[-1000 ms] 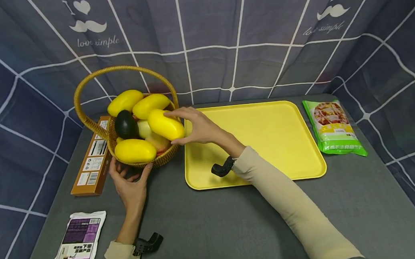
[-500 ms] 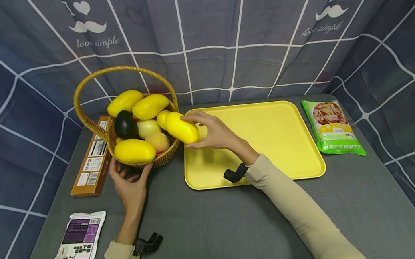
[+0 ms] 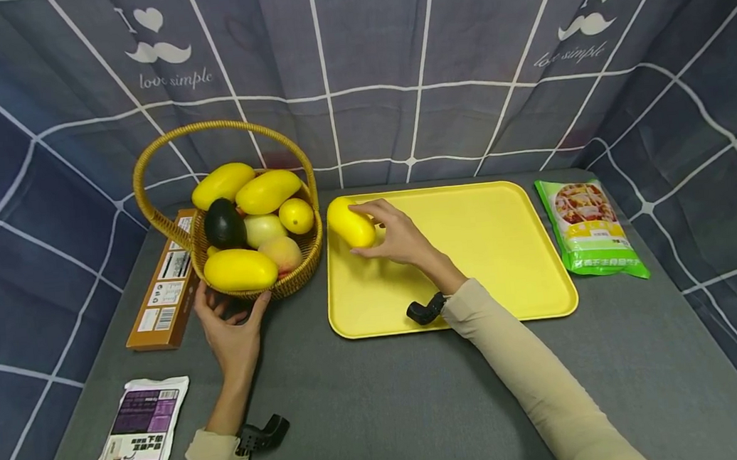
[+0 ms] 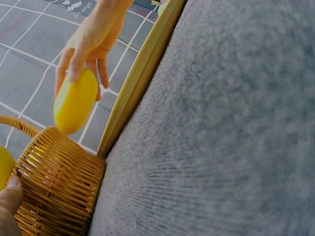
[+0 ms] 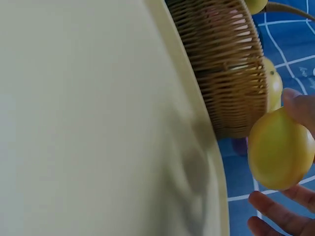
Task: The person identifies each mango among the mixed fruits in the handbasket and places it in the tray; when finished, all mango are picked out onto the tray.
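Observation:
My right hand (image 3: 397, 235) pinches a smooth yellow mango (image 3: 347, 221) between thumb and fingers, above the left end of the yellow tray (image 3: 461, 266). In the left wrist view the mango (image 4: 75, 105) hangs beside the basket rim, apart from it. My left hand (image 3: 231, 332) holds the near side of the wicker basket (image 3: 295, 281); some of its fingers are hidden. Inside the basket lie several more mangoes (image 3: 240, 269), a dark green avocado (image 3: 224, 222), a lemon (image 3: 296, 216), a peach (image 3: 282, 253) and a pale green round fruit (image 3: 263, 229).
An orange-brown box (image 3: 164, 298) lies left of the basket, partly behind it. Nearer on the left is a white and purple pouch (image 3: 141, 429). A green food packet (image 3: 593, 225) lies right of the tray. A grey checked curtain (image 3: 370, 66) surrounds the table.
My right hand has lifted the mango out of the basket and carried it right, over the tray. The lemon and peach now show fully. My left hand stays on the basket.

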A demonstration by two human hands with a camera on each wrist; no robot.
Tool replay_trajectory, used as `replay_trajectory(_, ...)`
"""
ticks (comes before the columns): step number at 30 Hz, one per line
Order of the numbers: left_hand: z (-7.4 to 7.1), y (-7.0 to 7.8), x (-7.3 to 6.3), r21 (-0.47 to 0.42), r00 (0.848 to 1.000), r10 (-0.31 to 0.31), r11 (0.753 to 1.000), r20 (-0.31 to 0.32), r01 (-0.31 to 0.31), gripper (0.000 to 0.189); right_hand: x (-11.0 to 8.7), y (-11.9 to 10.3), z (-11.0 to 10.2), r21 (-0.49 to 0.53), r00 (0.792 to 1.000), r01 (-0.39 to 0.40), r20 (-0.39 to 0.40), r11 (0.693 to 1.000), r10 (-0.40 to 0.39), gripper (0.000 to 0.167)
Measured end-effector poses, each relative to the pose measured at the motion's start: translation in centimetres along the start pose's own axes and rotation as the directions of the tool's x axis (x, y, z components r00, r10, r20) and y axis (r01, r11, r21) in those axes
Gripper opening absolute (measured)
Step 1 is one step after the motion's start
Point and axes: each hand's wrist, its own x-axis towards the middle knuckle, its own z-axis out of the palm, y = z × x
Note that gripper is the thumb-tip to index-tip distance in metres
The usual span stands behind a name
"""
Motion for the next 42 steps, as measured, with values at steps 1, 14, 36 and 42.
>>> replay_trajectory(1,0.0,0.0,0.0,0.0,1.0,-0.001,1.0,0.001,0.001,0.091,0.0,0.2,0.1,-0.005,1.0,-0.011,-0.004,1.0,0.011,0.077)
replay_trajectory(14,0.0,0.0,-0.1,-0.003,1.0,0.012,1.0,0.009,-0.012,0.091,0.1,1.4,0.7,-0.038,0.989,-0.148,-0.004,0.988,0.148,0.079)
replay_trajectory(36,0.1,0.1,-0.2,-0.007,1.0,0.009,1.0,0.009,-0.009,0.09,0.2,2.4,1.9,-0.055,0.982,-0.189,0.007,0.98,0.19,0.081)
replay_trajectory(42,0.1,-0.2,-0.1,-0.015,1.0,0.006,1.0,0.004,-0.006,0.09,0.2,2.7,1.9,-0.048,0.987,-0.153,0.034,0.987,0.155,0.076)
